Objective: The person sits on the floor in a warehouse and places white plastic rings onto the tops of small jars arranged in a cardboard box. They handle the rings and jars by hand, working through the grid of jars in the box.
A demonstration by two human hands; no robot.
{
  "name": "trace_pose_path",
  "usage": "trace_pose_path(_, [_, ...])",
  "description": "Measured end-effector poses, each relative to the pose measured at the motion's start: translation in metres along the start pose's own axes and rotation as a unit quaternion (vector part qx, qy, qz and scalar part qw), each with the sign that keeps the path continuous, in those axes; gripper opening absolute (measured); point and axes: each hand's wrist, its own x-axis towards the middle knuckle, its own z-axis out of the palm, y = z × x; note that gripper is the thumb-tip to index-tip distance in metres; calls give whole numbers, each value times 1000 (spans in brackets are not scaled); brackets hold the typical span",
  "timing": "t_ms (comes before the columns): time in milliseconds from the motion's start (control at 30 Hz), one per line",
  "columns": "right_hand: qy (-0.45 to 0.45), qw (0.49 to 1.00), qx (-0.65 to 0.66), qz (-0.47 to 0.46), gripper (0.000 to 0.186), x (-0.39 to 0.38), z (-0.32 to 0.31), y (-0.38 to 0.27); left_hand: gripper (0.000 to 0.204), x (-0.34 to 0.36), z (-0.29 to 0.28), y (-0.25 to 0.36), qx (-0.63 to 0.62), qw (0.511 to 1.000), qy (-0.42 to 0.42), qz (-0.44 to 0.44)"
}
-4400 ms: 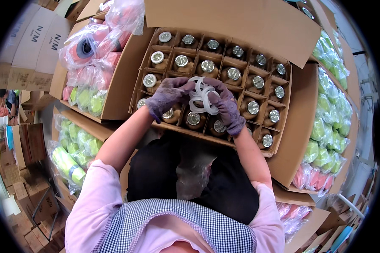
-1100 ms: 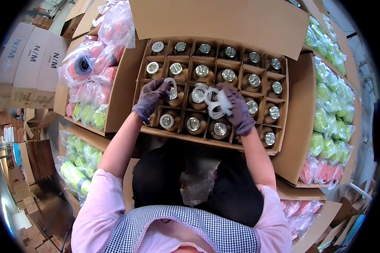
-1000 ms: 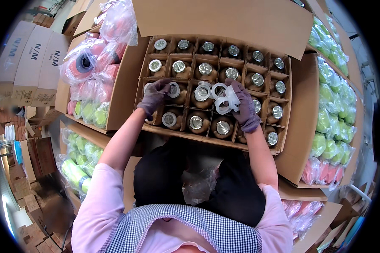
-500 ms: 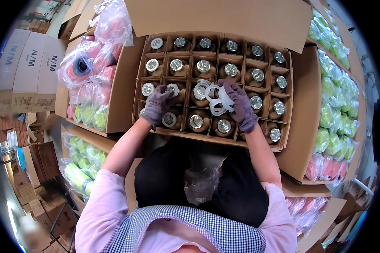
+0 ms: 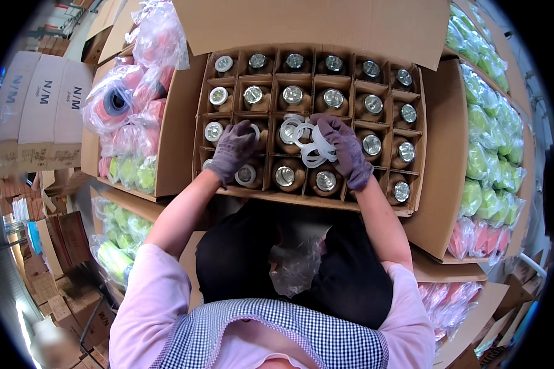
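A divided cardboard box point(image 5: 308, 203) in front of me holds upright bottles with shiny silver tops point(image 5: 333, 98); several at the left have white rings point(image 5: 218, 95) on them. My left hand point(image 5: 232, 152), in a purplish knit glove, has its fingers curled on a white ring point(image 5: 254, 129) at a bottle top in the third row from the back, partly hiding it. My right hand point(image 5: 345, 150), gloved alike, grips a loose cluster of translucent white rings point(image 5: 315, 155) over the middle of the box. More rings lie over the bottle just left of that cluster.
Open cartons of bagged pink and green items point(image 5: 486, 160) flank the box, with more bags point(image 5: 114, 107) at the left. A large cardboard flap point(image 5: 314, 24) rises behind it. Stacked cartons point(image 5: 43, 111) fill the far left. My dark-clad legs point(image 5: 234, 258) are below the box.
Since 4.4 seconds ago, my hands have separated: the rings stayed in my right hand while my left moved to a bottle top. Over the last second, my left hand shifted slightly right onto that top.
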Motion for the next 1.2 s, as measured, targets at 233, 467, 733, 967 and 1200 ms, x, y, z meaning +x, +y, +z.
trace_pose_path(233, [-2, 1000, 4, 14, 31, -4, 3, -11, 44, 0, -4, -13, -85, 996, -19, -21])
trace_pose_path(467, [1, 1000, 21, 11, 31, -7, 6, -5, 64, 19, -16, -5, -37, 982, -143, -116])
trace_pose_path(733, [-33, 996, 83, 4, 35, -3, 6, -5, 70, 32, -21, -22, 28, 965, -236, -107])
trace_pose_path(967, [-48, 946, -221, -233, 39, 0, -3, 0, 73, 18, -12, -14, 36, 954, -254, -154])
trace_pose_path(1200, [-13, 996, -42, -75, 39, -3, -5, 1, 29, -3, -15, -19, 38, 997, 5, 73])
